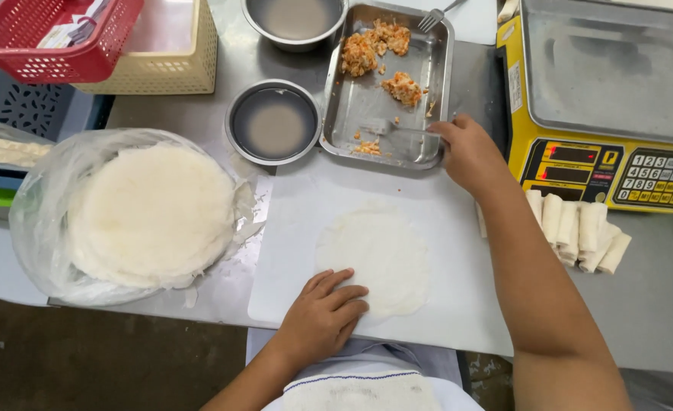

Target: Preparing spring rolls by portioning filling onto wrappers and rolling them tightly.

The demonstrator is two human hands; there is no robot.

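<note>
A round white wrapper sheet (378, 255) lies flat on a white cutting board (306, 205). My left hand (323, 316) rests palm down on the wrapper's near left edge, fingers spread. My right hand (470, 156) reaches to the near right corner of a steel tray (359, 103) and grips the handle of a fork (397, 129) that lies inside it. Orange minced filling (367, 49) sits in clumps at the tray's far end.
A stack of round wrappers (150, 213) lies in clear plastic at the left. Two steel bowls of cloudy liquid (273, 122) (295, 19) stand behind the board. Several finished rolls (580, 228) lie right, before a yellow scale (603, 99). A red basket (66, 34) is far left.
</note>
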